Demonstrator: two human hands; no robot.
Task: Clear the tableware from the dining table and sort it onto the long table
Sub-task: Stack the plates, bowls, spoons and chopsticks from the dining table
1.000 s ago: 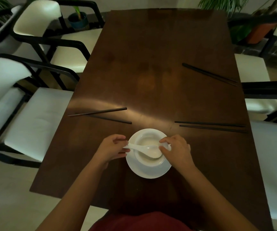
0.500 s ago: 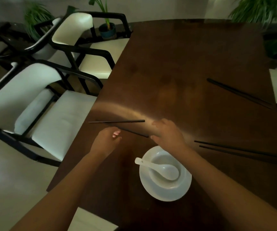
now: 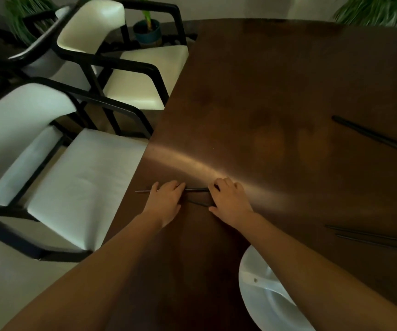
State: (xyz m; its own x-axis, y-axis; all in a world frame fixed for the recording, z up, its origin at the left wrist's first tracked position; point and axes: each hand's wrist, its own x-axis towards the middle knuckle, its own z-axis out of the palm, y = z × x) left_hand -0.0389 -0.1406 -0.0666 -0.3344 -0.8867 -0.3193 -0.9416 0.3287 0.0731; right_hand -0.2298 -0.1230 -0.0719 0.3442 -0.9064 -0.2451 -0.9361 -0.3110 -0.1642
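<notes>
On the dark wooden dining table (image 3: 276,91), a pair of black chopsticks (image 3: 196,189) lies near the left edge, one stick level and the other slanting. My left hand (image 3: 166,199) rests flat over their left part, and a thin tip pokes out to its left. My right hand (image 3: 230,199) curls its fingers and thumb over their right ends. A white plate (image 3: 246,297) with a white spoon (image 3: 255,280) sits at the near right, mostly hidden by my right forearm.
Two more pairs of black chopsticks lie on the right side of the table, one far (image 3: 371,137) and one near (image 3: 371,237). Two white-cushioned chairs with black frames (image 3: 85,168) (image 3: 145,75) stand along the left edge. Potted plants (image 3: 147,29) stand behind.
Both hands left the spoon and plate and moved forward and left onto the chopstick pair. The view swung left, so the plate now sits at the bottom right.
</notes>
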